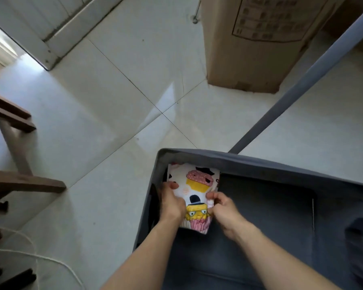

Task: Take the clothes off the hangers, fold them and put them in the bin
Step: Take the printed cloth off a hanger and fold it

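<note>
A folded white garment [197, 183] printed with pink and yellow cupcakes lies inside the grey fabric bin [260, 164], against its left wall. My left hand [171, 200] holds the garment's left edge, thumb on top. Along the right edge, my right hand [222, 210] has its fingers curled round the cloth. Both forearms reach down into the bin from the lower edge of the view. Something dark sits between the garment and the bin's left wall. No hangers are in view.
The bin stands on a pale tiled floor. A tall cardboard box [254, 45] stands at the back right, with a grey pole [302, 80] slanting in front of it. Brown wooden slats [23, 183] jut in from the left, and a white cord [40, 258] lies at the lower left.
</note>
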`<act>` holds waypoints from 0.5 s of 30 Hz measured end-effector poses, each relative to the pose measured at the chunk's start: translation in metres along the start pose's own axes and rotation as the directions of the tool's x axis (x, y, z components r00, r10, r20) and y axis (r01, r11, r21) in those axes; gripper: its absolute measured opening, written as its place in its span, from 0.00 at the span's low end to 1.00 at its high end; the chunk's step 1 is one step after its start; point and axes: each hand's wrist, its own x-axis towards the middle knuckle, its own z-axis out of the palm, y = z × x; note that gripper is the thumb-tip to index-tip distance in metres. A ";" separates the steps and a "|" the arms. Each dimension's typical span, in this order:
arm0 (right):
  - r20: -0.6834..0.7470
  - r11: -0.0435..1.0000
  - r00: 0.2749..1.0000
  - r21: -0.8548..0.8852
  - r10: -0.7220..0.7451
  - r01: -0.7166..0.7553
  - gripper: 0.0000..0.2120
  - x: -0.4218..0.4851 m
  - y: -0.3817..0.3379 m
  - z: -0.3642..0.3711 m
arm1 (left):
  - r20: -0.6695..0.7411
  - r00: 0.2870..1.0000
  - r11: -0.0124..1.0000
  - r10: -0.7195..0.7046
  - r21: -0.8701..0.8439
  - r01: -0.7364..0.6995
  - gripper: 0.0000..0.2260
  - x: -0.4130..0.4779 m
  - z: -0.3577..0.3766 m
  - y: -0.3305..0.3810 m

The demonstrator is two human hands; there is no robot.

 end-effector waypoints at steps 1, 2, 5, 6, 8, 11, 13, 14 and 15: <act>0.008 1.000 1.000 -0.014 0.020 -0.020 0.22 0.002 0.003 0.000 | 0.015 1.000 1.000 0.000 0.018 0.000 0.19 0.003 0.003 -0.004; 0.019 0.999 0.999 -0.024 0.032 -0.031 0.23 0.005 0.006 -0.001 | 0.025 1.000 0.999 -0.004 0.038 0.003 0.19 0.006 0.004 -0.006; 0.050 0.996 0.997 -0.069 0.056 -0.052 0.21 0.005 0.004 -0.005 | 0.033 0.998 0.998 -0.052 0.034 0.051 0.16 0.019 0.005 -0.009; 0.052 0.995 0.997 -0.082 0.057 -0.052 0.20 0.004 0.001 -0.006 | 0.036 0.996 0.997 -0.075 0.026 0.074 0.15 0.020 0.004 -0.005; -0.006 0.990 1.000 -0.136 0.020 -0.020 0.19 -0.002 -0.007 -0.007 | 0.068 0.995 0.996 -0.070 0.067 0.066 0.15 0.018 0.000 0.002; -0.138 0.972 0.986 -0.226 -0.089 0.056 0.17 -0.031 -0.024 -0.008 | 0.139 0.990 0.981 -0.015 0.196 -0.013 0.21 -0.011 -0.009 0.019; -0.154 0.965 0.977 -0.241 -0.145 0.105 0.18 -0.061 -0.041 -0.013 | 0.164 0.986 0.979 0.017 0.199 -0.050 0.21 -0.040 -0.014 0.035; -0.149 0.962 0.974 -0.241 -0.168 0.129 0.18 -0.076 -0.050 -0.016 | 0.171 0.984 0.983 0.040 0.169 -0.069 0.20 -0.052 -0.016 0.044; -0.140 0.961 0.973 -0.235 -0.182 0.146 0.18 -0.096 -0.063 -0.019 | 0.182 0.981 0.989 0.062 0.123 -0.085 0.19 -0.066 -0.021 0.055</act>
